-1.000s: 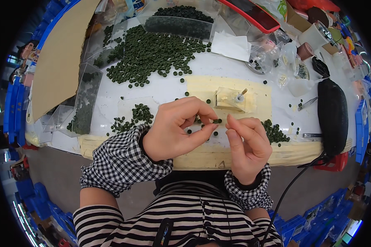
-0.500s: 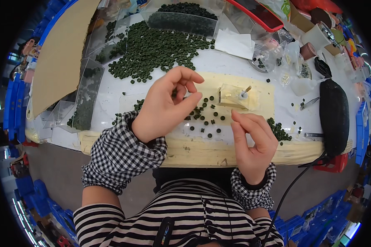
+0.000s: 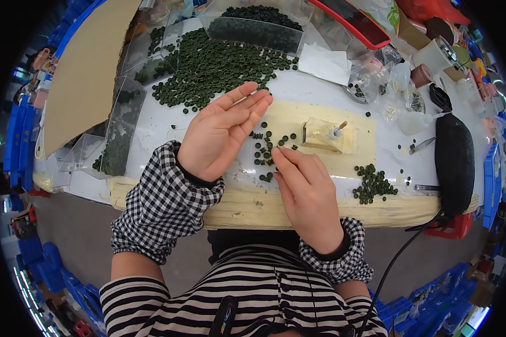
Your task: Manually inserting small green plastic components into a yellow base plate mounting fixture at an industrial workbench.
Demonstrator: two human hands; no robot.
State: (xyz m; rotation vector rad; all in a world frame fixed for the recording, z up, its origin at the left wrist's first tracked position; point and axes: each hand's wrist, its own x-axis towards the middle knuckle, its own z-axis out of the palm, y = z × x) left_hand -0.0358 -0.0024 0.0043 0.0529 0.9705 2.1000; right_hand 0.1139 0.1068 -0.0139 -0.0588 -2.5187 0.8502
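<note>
My left hand [image 3: 222,129] is turned palm up above the white tabletop, its fingers stretched out and nothing visible in the palm. To its right, my right hand [image 3: 309,194] reaches in low, with thumb and index finger apart beside a loose group of small dark green round pieces [image 3: 269,145]. Whether a piece touches those fingertips is hard to see. Just beyond the right hand stands a small block fixture [image 3: 323,136] wrapped in cream tape, with a short peg on top. A smaller cluster of the same round pieces [image 3: 374,184] lies right of my right hand.
A large pile of green pieces [image 3: 208,64] spreads behind the left hand, near a clear bin [image 3: 256,35]. Cardboard [image 3: 87,73] leans at left. A red-edged phone [image 3: 354,22], white paper [image 3: 324,63], tweezers [image 3: 421,146] and a black pouch [image 3: 454,163] lie toward the right.
My left hand has unfolded from curled fingers to a flat, upturned palm. My right hand has moved left, from in front of the fixture to the loose pieces, some now gone from view.
</note>
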